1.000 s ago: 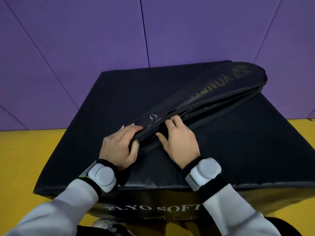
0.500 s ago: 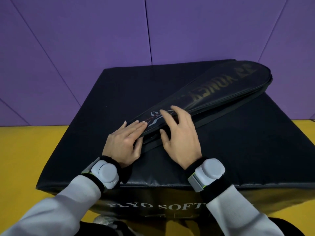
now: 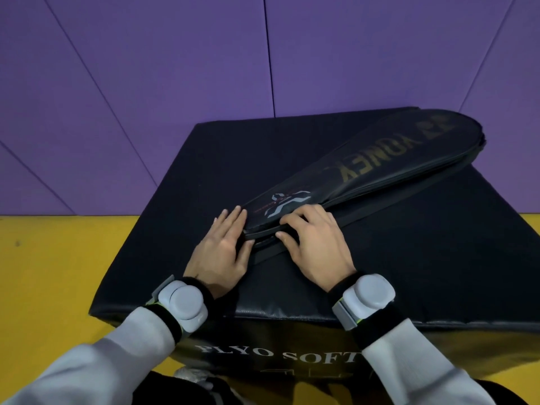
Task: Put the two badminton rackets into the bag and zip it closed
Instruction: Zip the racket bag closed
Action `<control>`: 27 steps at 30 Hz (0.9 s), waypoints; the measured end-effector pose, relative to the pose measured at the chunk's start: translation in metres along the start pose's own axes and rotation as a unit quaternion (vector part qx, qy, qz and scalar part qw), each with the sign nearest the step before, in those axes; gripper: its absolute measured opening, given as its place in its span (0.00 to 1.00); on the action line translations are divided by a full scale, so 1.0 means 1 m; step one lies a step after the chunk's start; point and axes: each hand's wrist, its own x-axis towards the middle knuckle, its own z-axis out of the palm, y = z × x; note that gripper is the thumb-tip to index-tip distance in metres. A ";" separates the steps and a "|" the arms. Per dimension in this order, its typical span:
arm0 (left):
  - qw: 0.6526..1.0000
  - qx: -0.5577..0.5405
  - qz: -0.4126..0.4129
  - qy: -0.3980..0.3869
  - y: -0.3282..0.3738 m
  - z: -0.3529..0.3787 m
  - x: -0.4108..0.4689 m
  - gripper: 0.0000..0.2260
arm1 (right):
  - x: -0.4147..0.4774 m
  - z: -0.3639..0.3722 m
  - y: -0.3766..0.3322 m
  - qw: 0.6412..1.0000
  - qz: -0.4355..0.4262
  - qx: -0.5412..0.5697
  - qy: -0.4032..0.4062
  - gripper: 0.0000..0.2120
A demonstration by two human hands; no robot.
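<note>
Your left hand [image 3: 223,247] lies flat with fingers spread, pressing the narrow handle end of the bag [image 3: 365,168] down at centre frame. Your right hand [image 3: 314,241] is curled at the bag's near edge, fingertips pinching at the seam; whether they hold a zipper pull I cannot tell, since it is hidden under them.

The likely snag is the loose black strap [image 3: 380,210] lying just beside that seam: drag a slider past it and the webbing could catch in the teeth. If your left hand eases off, the soft cover may bunch and the zip could stall.

The bag is black and racket-shaped, with gold lettering and a grey emblem. It runs diagonally from centre to upper right on the black padded block [image 3: 292,159], its wide end overhanging the far edge. No rackets show, so they are presumably inside.
</note>
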 end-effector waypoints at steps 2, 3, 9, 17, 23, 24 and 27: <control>0.998 -0.039 -0.049 0.008 0.000 0.000 -0.003 0.26 | -0.001 -0.001 -0.001 1.000 -0.002 -0.002 0.009 0.10; 0.996 -0.061 -0.060 0.016 0.001 0.000 -0.004 0.26 | -0.001 -0.001 -0.001 1.000 -0.003 -0.001 0.011 0.10; 0.977 -0.173 -0.112 0.052 0.003 -0.002 0.001 0.22 | 0.000 -0.005 -0.003 1.000 -0.006 -0.003 0.011 0.13; 0.975 -0.189 -0.112 0.043 0.004 -0.003 -0.003 0.22 | 0.004 -0.005 -0.008 0.997 -0.028 -0.065 -0.010 0.23; 0.985 -0.164 -0.056 0.025 0.006 -0.003 -0.008 0.23 | 0.007 -0.001 -0.008 0.997 -0.073 -0.023 0.012 0.17; 0.985 -0.163 -0.051 0.026 0.005 -0.003 -0.009 0.23 | 0.007 0.000 -0.007 0.997 -0.072 -0.016 0.012 0.16; 0.988 -0.148 -0.040 0.026 0.003 0.000 -0.010 0.21 | 0.006 0.000 -0.006 0.998 -0.060 -0.006 0.010 0.16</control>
